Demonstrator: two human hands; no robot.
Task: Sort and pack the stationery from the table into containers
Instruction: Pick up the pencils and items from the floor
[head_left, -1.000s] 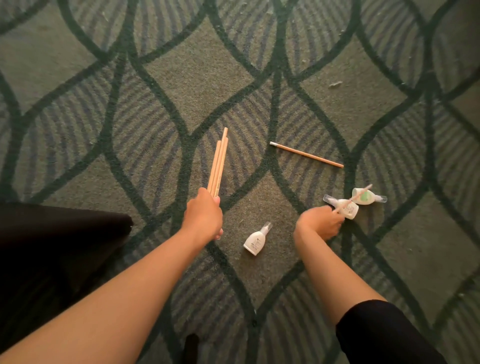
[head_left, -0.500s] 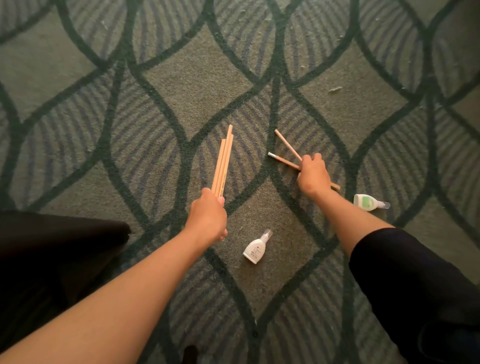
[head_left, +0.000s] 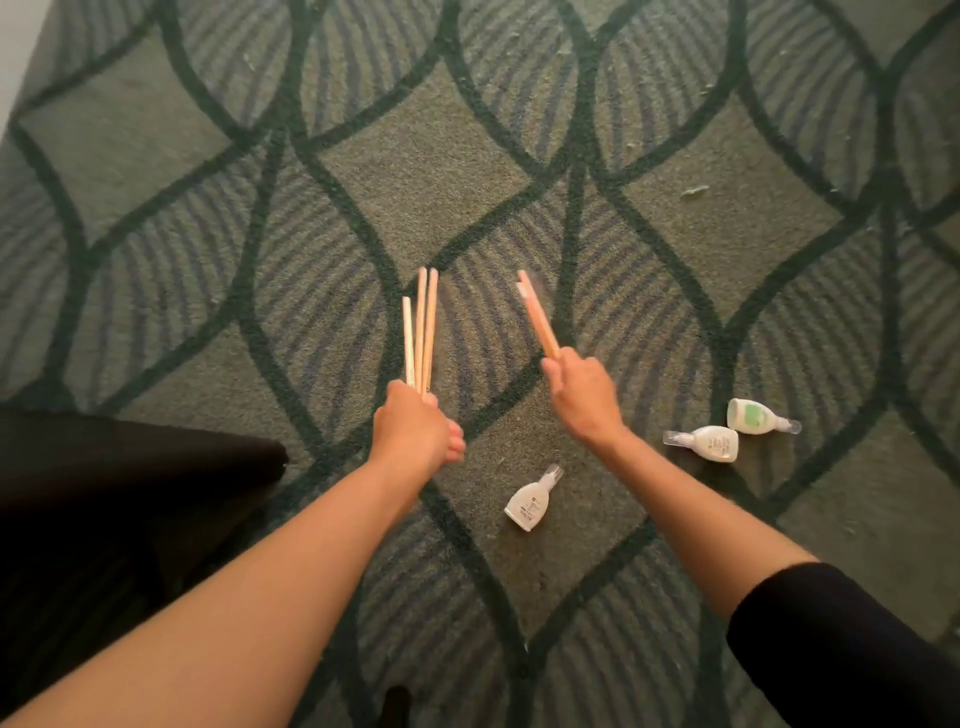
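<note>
Wooden pencils (head_left: 429, 332): left hand (head_left: 415, 431), right hand (head_left: 582, 395)

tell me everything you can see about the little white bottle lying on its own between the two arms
The small white bottle looks like plastic, with a broad flattish body, a label with dark print and a clear cap pointing away and slightly right. It is closed and lies on its side on the green patterned carpet. Nothing but the carpet touches it.

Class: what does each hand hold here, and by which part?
The left hand grips a bundle of pencils by their near ends; the right hand grips two more pencils by their near ends.
</note>
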